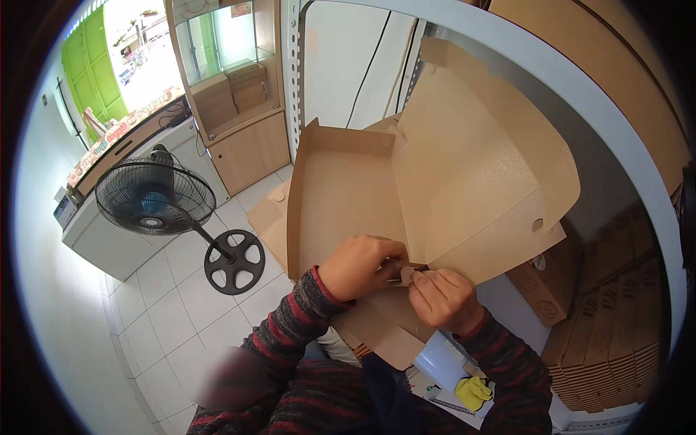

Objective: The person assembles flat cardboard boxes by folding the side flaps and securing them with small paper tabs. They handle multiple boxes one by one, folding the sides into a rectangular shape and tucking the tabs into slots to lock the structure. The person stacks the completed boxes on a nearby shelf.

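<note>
Right hand (444, 299): fingers pinched together on tab (407, 275). Left hand (362, 267): fingers curled at box corner, tips partly hidden, grip cannot be told. Box (348, 196): centre; lid (471, 159) raised, two o'clock. Cartons (605, 330): four o'clock, outer edge lost in shadow.

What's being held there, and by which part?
A cardboard box: the right grip pinches a small flap at its near side; the left grip is beside it, hold unclear.
</note>
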